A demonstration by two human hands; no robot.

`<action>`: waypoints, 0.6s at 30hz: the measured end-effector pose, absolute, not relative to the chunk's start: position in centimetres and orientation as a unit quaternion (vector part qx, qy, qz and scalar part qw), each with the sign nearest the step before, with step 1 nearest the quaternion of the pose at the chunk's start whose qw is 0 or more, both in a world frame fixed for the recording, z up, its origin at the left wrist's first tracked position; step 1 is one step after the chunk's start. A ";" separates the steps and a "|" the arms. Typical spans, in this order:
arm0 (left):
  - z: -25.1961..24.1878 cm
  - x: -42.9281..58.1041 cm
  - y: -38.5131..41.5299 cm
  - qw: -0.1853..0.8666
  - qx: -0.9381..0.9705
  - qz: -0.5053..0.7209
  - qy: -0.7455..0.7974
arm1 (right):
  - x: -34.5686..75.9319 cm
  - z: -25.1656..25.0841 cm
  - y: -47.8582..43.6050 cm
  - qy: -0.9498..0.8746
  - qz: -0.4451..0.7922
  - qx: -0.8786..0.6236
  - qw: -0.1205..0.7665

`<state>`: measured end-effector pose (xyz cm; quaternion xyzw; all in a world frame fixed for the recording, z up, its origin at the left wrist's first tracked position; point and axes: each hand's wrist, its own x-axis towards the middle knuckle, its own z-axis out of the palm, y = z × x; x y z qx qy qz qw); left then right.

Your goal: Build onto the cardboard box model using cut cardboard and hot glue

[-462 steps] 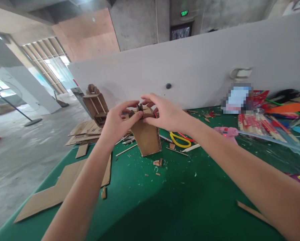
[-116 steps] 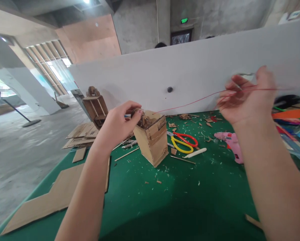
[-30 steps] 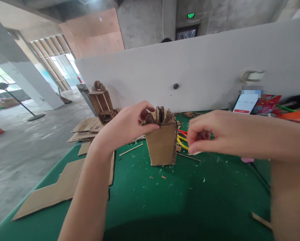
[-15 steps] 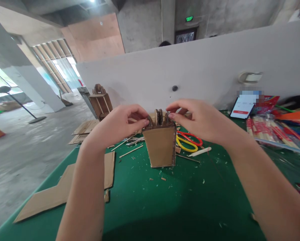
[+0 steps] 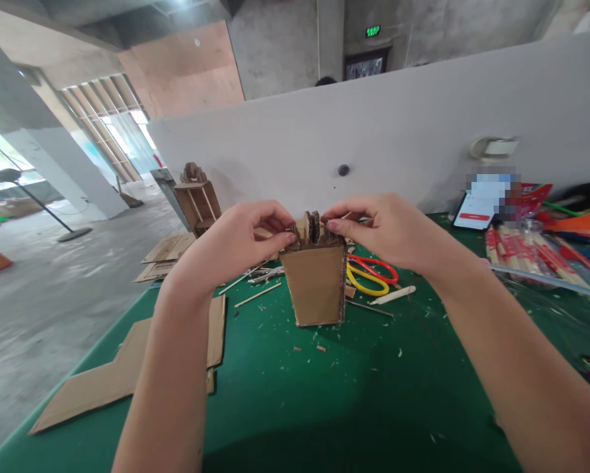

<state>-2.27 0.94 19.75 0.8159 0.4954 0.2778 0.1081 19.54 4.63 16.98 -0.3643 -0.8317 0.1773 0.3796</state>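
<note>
A cardboard box stands upright on the green table. On its top sits a layered cardboard wheel between smaller upright cardboard pieces. My left hand pinches the upright piece at the top left corner. At the top right, my right hand has thumb and fingertips closed on the other upright piece. The fingers partly cover both pieces, and the box's back is hidden.
Yellow-and-red-handled scissors, a white pen-like stick and thin wooden sticks lie around the box. Cut cardboard is at left, beside a taller cardboard model. A phone leans near packaged sticks at right.
My right hand has shifted slightly left, closer to the wheel. My left hand keeps its pinch, and the box has hardly moved.
</note>
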 end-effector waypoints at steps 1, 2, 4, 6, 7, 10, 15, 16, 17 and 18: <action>19.7 -2.3 0.9 0.108 0.816 0.278 0.495 | 19.5 17.0 4.6 -0.832 0.176 -0.365 0.379; 19.7 -2.3 0.9 0.107 0.816 0.279 0.494 | 19.5 17.0 4.6 -0.832 0.175 -0.365 0.379; 19.7 -2.3 1.0 0.105 0.817 0.279 0.493 | 19.5 17.1 4.5 -0.834 0.172 -0.362 0.378; 19.7 -2.3 0.9 0.103 0.818 0.277 0.494 | 19.6 17.1 4.6 -0.835 0.174 -0.360 0.378; 19.7 -2.4 0.9 0.101 0.818 0.275 0.496 | 19.7 17.0 4.6 -0.835 0.179 -0.358 0.378; 19.7 -2.5 0.9 0.090 0.818 0.271 0.500 | 19.9 16.9 4.8 -0.838 0.205 -0.354 0.363; 19.4 -2.3 0.9 0.058 0.824 0.276 0.492 | 20.2 16.8 4.9 -0.838 0.200 -0.360 0.358; 19.4 -2.1 0.9 0.045 0.824 0.283 0.489 | 20.2 16.8 4.8 -0.838 0.197 -0.360 0.360; 19.3 -2.0 0.8 0.033 0.825 0.289 0.484 | 20.2 16.9 4.8 -0.840 0.195 -0.358 0.359; 19.3 -1.9 0.8 0.026 0.829 0.291 0.477 | 20.2 17.0 4.7 -0.843 0.195 -0.355 0.354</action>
